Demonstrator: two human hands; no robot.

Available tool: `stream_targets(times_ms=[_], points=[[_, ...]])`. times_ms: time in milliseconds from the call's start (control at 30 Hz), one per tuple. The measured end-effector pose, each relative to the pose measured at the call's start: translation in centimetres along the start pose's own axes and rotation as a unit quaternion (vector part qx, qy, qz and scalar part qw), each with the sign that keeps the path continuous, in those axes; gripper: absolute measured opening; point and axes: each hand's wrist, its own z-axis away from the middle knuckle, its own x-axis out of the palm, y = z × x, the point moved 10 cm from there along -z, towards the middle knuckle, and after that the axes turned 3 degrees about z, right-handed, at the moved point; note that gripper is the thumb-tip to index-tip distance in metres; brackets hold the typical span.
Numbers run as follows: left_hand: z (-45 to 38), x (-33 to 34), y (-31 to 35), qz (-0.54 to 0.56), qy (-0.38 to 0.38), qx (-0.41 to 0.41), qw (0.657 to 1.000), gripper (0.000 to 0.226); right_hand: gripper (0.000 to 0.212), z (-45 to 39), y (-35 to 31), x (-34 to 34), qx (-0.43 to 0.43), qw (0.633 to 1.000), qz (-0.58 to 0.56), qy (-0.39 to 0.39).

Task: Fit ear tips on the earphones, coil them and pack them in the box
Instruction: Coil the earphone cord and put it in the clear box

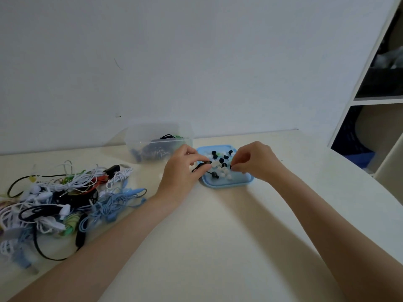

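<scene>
A shallow blue tray (pixel 239 182) in the middle of the table holds several black and white ear tips (pixel 220 160). My left hand (pixel 183 168) rests at the tray's left edge and pinches a black earphone (pixel 201 165); its second earbud (pixel 214 175) hangs on the cable inside the tray. Over the tray's right part, my right hand (pixel 254 161) pinches a small black ear tip (pixel 231 167) between thumb and fingertips. A clear plastic box (pixel 159 141) with coiled earphones inside stands just behind my left hand.
A tangled heap of earphones (pixel 58 201) in white, blue, black, green and orange covers the table's left side. A white shelf unit (pixel 375 101) stands at the right, beyond the table's edge. A pale wall rises directly behind the table.
</scene>
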Motion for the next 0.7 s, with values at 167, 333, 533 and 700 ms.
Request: stream_targets(times_ms=[167,333,533,700], points=[[0.1,-0.1,-0.5,0.069,-0.001,-0.014,0.997,0.013,0.007,1.0,-1.4,1.7,-0.008,0.94,-0.341,0.003],[0.1,-0.6,-1.3,0.119,0.006,-0.041,0.992,0.023,0.006,1.2,-1.3,3.7,0.011,0.908,-0.418,-0.016],[0.2,-0.5,-0.7,0.132,-0.001,-0.026,0.991,0.021,0.012,1.4,-1.5,4.3,0.011,0.863,-0.504,-0.038],[0.4,-0.6,-0.2,0.115,-0.004,-0.004,0.993,0.021,0.014,1.6,-1.5,4.8,0.028,0.847,-0.528,-0.052]])
